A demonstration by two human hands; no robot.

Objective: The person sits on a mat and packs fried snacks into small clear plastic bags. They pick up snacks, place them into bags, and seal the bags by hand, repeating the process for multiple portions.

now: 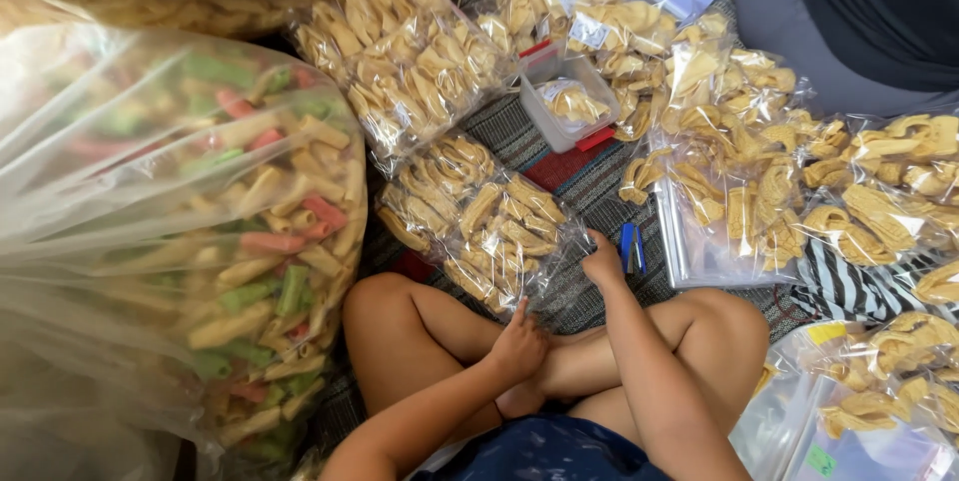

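I sit cross-legged on a woven mat. A clear plastic bag of pale yellow curled crackers [479,216] lies in front of my knees. My right hand [602,261] has its fingers curled on the near right edge of this bag. A small blue stapler [629,247] lies just to the right of that hand. My left hand [519,343] rests on my foot, with one finger stretched up to touch the bag's near edge.
A huge clear sack of green, red and yellow tube snacks [190,231] fills the left. Several packed cracker bags [759,181] lie to the right and behind. A small white tub [539,106] stands farther back. Another person's knee [799,31] is at the top right.
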